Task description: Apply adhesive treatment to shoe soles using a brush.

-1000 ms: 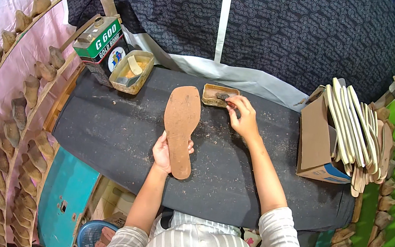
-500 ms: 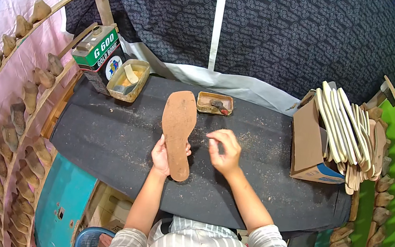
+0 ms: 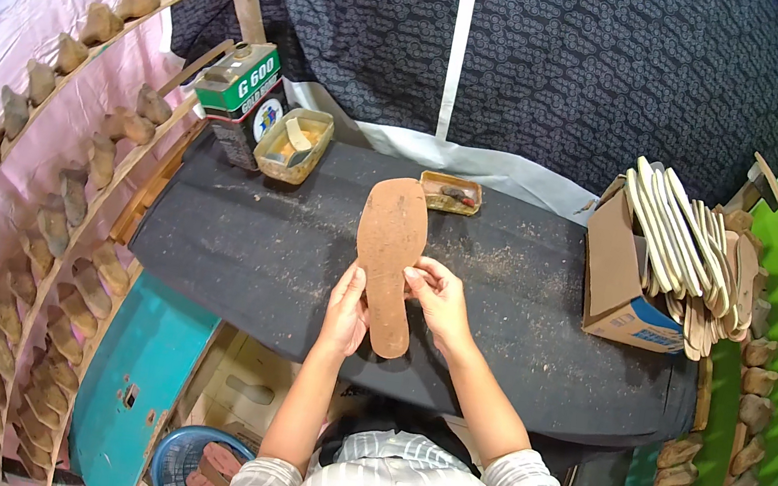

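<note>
A brown shoe insole [image 3: 390, 243] is held upright above the dark-covered table, its broad toe end away from me and its narrow heel end nearest. My left hand [image 3: 347, 309] grips its left edge near the waist, thumb on top and the other fingers mostly hidden beneath. On the opposite edge, my right hand [image 3: 437, 302] closes on the insole with thumb and fingers. Small marks speckle the insole's face.
Back left stand a metal can [image 3: 238, 101] and a tub [image 3: 295, 145] with a scraper. A small tray [image 3: 451, 193] holds tools behind the insole. At right, a cardboard box [image 3: 617, 265] is packed with insoles. Shoe lasts [image 3: 72, 196] line racks on both sides; a blue basket [image 3: 169, 466] sits below.
My right hand, free beside the insole before, has come in and taken hold of its right edge. The view has shifted, so the surroundings sit differently in the picture.
</note>
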`<state>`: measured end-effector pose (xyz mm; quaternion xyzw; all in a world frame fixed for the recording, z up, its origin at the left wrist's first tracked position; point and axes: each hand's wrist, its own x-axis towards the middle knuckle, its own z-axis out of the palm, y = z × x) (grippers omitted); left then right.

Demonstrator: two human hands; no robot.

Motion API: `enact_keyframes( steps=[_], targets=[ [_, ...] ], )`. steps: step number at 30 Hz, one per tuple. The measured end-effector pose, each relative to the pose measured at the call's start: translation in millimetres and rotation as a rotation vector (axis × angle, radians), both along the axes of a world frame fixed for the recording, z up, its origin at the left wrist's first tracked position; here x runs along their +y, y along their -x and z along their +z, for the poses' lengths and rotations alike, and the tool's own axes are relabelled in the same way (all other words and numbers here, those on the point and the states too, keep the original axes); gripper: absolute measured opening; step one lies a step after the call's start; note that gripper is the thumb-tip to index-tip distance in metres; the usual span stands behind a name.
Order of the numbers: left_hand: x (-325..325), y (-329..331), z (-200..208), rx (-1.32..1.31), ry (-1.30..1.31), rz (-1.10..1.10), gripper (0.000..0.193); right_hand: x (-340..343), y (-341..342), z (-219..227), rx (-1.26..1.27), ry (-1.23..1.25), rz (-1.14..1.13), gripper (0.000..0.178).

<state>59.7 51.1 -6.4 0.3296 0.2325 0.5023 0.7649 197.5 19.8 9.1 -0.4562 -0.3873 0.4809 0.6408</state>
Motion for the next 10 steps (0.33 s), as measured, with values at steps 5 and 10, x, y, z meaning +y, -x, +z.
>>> enact_keyframes(
  steps=[5, 10],
  targets=[
    [-55.5, 40.9, 3.4, 0.179, -0.016, 0.014, 0.048, -44.2, 30.4, 2.1, -0.022, -0.007, -0.062, 0.027],
    [-118.4, 86.9, -14.8, 0.286, -0.035, 0.045, 0.051, -87.8, 64.2, -8.6, 0.018, -0.035, -0.018, 0.030]
  ],
)
